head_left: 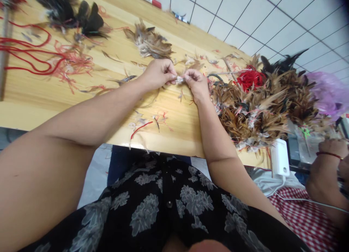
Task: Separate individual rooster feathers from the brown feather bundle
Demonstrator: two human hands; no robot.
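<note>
Over the middle of the wooden table, a small whitish feather tuft is held between my two hands. My left hand pinches its left side with thumb and fingers. On the other side, my right hand has its thumb and fingertips closed on the tuft. Just beyond my left hand lies a bundle of brown feathers with pale, fluffy bases. A large pile of brown feather bunches sits to the right of my right forearm. What the fingertips cover is hidden.
Red cords and pink thread scraps lie left, near black feathers. A red string bundle rests on the pile, with a purple plastic bag beyond. A white plug-in box stands at the table's edge. Another person's arm is at right.
</note>
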